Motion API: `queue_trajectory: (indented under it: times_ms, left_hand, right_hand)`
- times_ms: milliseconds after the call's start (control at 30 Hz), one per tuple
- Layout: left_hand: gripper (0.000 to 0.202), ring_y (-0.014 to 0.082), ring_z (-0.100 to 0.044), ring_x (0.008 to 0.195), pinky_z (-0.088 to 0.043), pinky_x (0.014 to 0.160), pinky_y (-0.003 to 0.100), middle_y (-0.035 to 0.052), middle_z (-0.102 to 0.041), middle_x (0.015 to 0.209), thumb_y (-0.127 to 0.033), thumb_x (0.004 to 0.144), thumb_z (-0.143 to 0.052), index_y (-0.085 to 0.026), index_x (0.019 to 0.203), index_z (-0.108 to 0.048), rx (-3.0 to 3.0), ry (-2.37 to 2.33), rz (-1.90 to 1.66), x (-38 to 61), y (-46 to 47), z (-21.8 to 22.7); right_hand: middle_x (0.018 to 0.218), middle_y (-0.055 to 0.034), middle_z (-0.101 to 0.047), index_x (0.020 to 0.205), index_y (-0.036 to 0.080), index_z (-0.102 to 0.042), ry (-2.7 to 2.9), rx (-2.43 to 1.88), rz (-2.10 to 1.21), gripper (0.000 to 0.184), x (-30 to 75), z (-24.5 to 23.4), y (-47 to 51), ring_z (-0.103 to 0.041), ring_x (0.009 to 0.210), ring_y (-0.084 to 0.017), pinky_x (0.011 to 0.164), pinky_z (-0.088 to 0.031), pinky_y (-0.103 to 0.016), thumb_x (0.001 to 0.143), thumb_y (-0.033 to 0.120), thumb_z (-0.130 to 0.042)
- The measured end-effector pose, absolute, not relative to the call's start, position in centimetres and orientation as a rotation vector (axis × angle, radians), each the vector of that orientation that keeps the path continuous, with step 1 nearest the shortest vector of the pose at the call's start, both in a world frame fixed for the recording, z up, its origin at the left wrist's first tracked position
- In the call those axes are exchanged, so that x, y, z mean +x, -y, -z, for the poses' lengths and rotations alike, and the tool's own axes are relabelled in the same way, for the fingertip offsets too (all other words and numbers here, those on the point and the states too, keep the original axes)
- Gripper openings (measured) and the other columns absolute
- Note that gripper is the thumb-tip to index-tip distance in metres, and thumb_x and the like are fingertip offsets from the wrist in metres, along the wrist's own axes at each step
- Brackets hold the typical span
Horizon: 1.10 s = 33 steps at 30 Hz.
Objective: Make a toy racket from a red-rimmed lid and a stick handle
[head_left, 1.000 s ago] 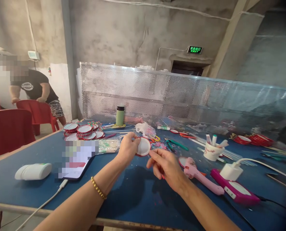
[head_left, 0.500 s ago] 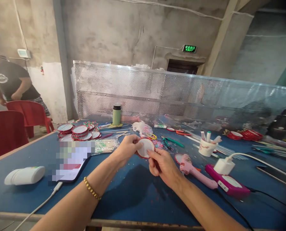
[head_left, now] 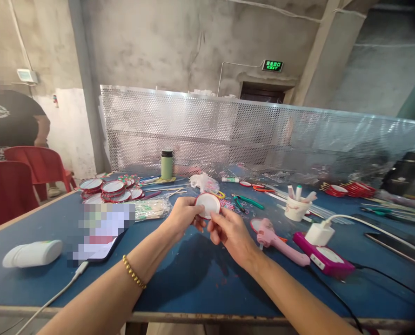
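A small round white disc with a red rim [head_left: 209, 204] is held up above the table between my two hands. My left hand [head_left: 185, 215] pinches its left edge, thumb on the white face. On the lower right edge, my right hand [head_left: 230, 231] is closed with its thumb on the face; the fingers behind are partly hidden. To the right of my right hand lies a pink glue gun [head_left: 280, 243], beside another red-rimmed disc [head_left: 256, 225]. Green-handled pliers [head_left: 251, 202] and small pink pieces [head_left: 227, 204] lie just beyond the hands.
Stacks of red-rimmed discs [head_left: 113, 187] stand at the back left, near a green bottle [head_left: 166, 166]. A phone [head_left: 104, 232] and a white bottle [head_left: 33, 254] lie left. Right are a paper cup of markers [head_left: 296, 209] and a magenta power strip [head_left: 328, 260]. A person [head_left: 14, 116] stands beyond red chairs.
The disc has risen slightly in view and tilted back a little, both hands still on it. The person at the far left has straightened up. The whole view has shifted slightly.
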<state>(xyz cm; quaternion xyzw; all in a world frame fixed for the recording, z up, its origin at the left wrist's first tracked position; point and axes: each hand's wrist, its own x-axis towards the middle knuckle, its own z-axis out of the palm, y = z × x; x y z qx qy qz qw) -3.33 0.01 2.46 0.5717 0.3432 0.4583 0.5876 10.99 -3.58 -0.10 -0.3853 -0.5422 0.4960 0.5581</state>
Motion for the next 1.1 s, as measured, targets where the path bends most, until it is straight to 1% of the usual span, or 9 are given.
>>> queue_trajectory:
  times_ms: [100, 167, 267, 433, 500, 633, 767, 967, 1100]
  left_hand:
    - [0.010, 0.0108, -0.054, 0.040, -0.045, 0.042, 0.022, 0.0027, -0.058, 0.051, -0.011, 0.080, -0.055, -0.010, 0.071, -0.060, 1.346, -0.808, -1.081, -3.6, -0.1, -2.7]
    - [0.013, 0.0103, -0.052, 0.039, -0.044, 0.041, 0.022, 0.0024, -0.057, 0.048, -0.010, 0.080, -0.054, -0.010, 0.068, -0.059, 1.367, -0.818, -1.100, -3.6, -0.1, -2.6]
    - [0.017, 0.0099, -0.049, 0.036, -0.039, 0.039, 0.021, 0.0010, -0.054, 0.044, -0.011, 0.081, -0.053, -0.012, 0.065, -0.056, 1.397, -0.831, -1.110, -3.6, -0.3, -2.4]
    - [0.016, 0.0086, -0.046, 0.036, -0.034, 0.037, 0.019, -0.0005, -0.052, 0.045, -0.013, 0.081, -0.055, -0.012, 0.065, -0.058, 1.432, -0.842, -1.107, -3.7, -0.3, -2.3]
    - [0.016, 0.0086, -0.046, 0.037, -0.034, 0.037, 0.019, 0.0001, -0.052, 0.045, -0.014, 0.081, -0.055, -0.012, 0.065, -0.058, 1.435, -0.842, -1.101, -3.8, -0.2, -2.4]
    - [0.014, 0.0081, -0.048, 0.039, -0.032, 0.038, 0.019, 0.0038, -0.056, 0.049, -0.016, 0.080, -0.055, -0.010, 0.067, -0.060, 1.396, -0.759, -1.015, -3.9, 0.1, -2.6]
    - [0.011, 0.0077, -0.047, 0.041, -0.030, 0.038, 0.018, 0.0044, -0.057, 0.051, -0.016, 0.077, -0.055, -0.009, 0.070, -0.061, 1.387, -0.690, -0.980, -4.1, 0.3, -3.0]
    - [0.008, 0.0092, -0.052, 0.048, -0.039, 0.046, 0.020, 0.0063, -0.060, 0.057, -0.011, 0.074, -0.054, -0.010, 0.067, -0.058, 1.379, -0.617, -0.953, -4.7, 0.5, -3.8]
    - [0.010, 0.0088, -0.052, 0.046, -0.039, 0.045, 0.019, 0.0053, -0.060, 0.056, -0.009, 0.075, -0.051, -0.011, 0.066, -0.057, 1.432, -0.680, -1.000, -4.8, 0.2, -3.6]
  right_hand:
    - [0.067, 0.0009, -0.066, 0.090, 0.016, -0.061, 1.264, -0.876, -1.228, 0.021, 10.9, -0.2, 3.9, -0.052, 0.042, -0.009, 0.045, -0.038, -0.022, 0.075, 0.029, -0.067]
    - [0.069, -0.0002, -0.067, 0.090, 0.015, -0.062, 1.272, -0.874, -1.262, 0.019, 10.8, -0.3, 4.0, -0.053, 0.043, -0.009, 0.046, -0.038, -0.022, 0.074, 0.026, -0.065]
    - [0.073, -0.0023, -0.069, 0.088, 0.015, -0.063, 1.318, -0.869, -1.313, 0.018, 10.7, -0.3, 4.1, -0.053, 0.042, -0.009, 0.046, -0.039, -0.023, 0.075, 0.026, -0.062]
    - [0.070, -0.0011, -0.067, 0.082, 0.015, -0.062, 1.299, -0.862, -1.269, 0.011, 10.9, -0.1, 3.8, -0.052, 0.041, -0.008, 0.045, -0.039, -0.023, 0.075, 0.024, -0.060]
    - [0.072, -0.0017, -0.068, 0.084, 0.015, -0.063, 1.307, -0.842, -1.282, 0.011, 11.0, -0.1, 3.7, -0.053, 0.043, -0.008, 0.046, -0.040, -0.023, 0.076, 0.023, -0.060]
    - [0.085, -0.0054, -0.070, 0.084, 0.015, -0.065, 1.332, -0.756, -1.341, 0.012, 11.0, -0.1, 3.6, -0.056, 0.050, -0.009, 0.049, -0.043, -0.024, 0.076, 0.021, -0.060]
    - [0.088, -0.0064, -0.069, 0.087, 0.015, -0.066, 1.331, -0.723, -1.375, 0.013, 11.2, 0.0, 3.5, -0.058, 0.055, -0.011, 0.053, -0.045, -0.025, 0.077, 0.021, -0.061]
    - [0.094, -0.0056, -0.069, 0.096, 0.018, -0.065, 1.319, -0.665, -1.424, 0.017, 11.6, -0.1, 3.5, -0.058, 0.059, -0.011, 0.057, -0.046, -0.026, 0.079, 0.020, -0.063]
    - [0.099, -0.0059, -0.068, 0.101, 0.019, -0.063, 1.356, -0.677, -1.406, 0.020, 11.5, -0.4, 3.8, -0.058, 0.060, -0.010, 0.058, -0.045, -0.027, 0.081, 0.021, -0.064]
